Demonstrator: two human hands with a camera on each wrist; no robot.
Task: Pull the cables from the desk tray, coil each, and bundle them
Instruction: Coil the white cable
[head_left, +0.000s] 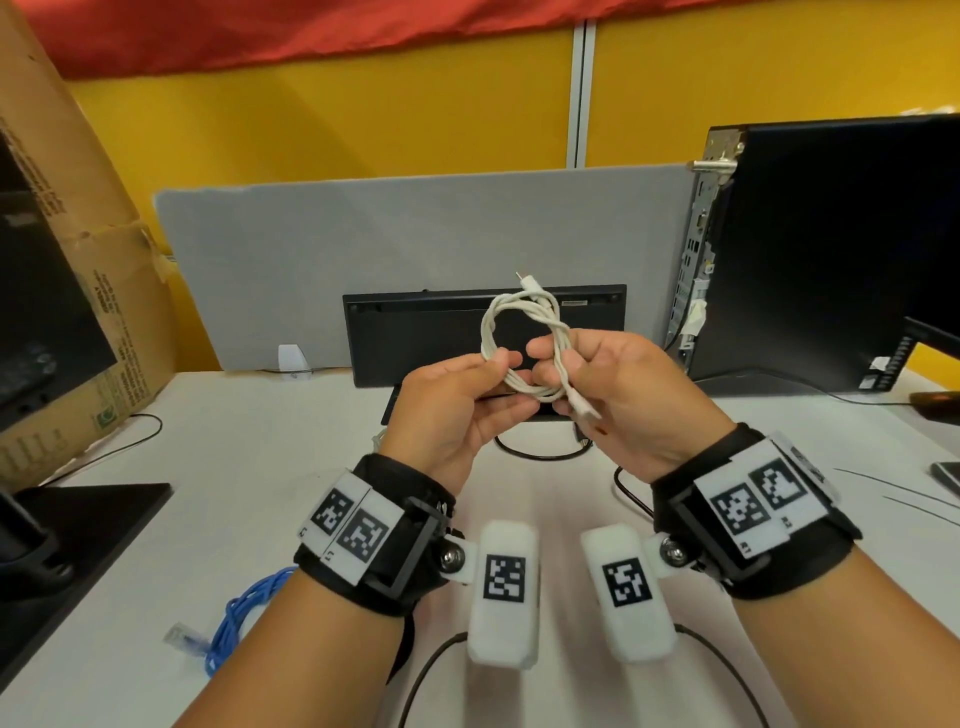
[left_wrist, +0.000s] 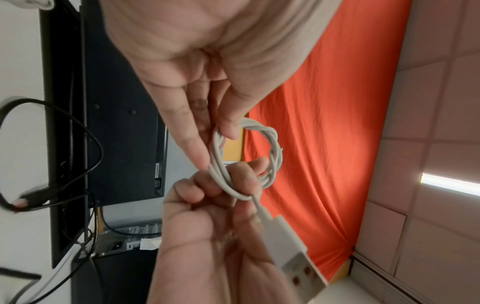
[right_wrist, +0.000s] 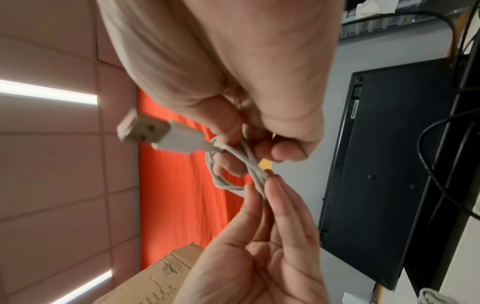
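A white USB cable (head_left: 519, 338) wound into a small coil hangs in the air above the desk between both hands. My left hand (head_left: 500, 362) pinches the coil's left side with thumb and fingertips. On the right side, my right hand (head_left: 551, 370) curls its fingers round the coil, and the flat USB plug (head_left: 584, 409) sticks out below it. A small plug (head_left: 530, 283) juts from the top of the coil. The left wrist view shows the coil (left_wrist: 273, 148) and the plug (left_wrist: 293, 251) up close. The right wrist view shows the same coil (right_wrist: 255, 167) with its plug (right_wrist: 153, 132).
A blue network cable (head_left: 244, 618) lies bunched at the desk's lower left. Black cables (head_left: 540, 453) loop on the white desk (head_left: 270, 467). A black keyboard (head_left: 415, 338) leans against the grey divider; a PC tower (head_left: 831, 249) stands right, a cardboard box (head_left: 78, 260) left.
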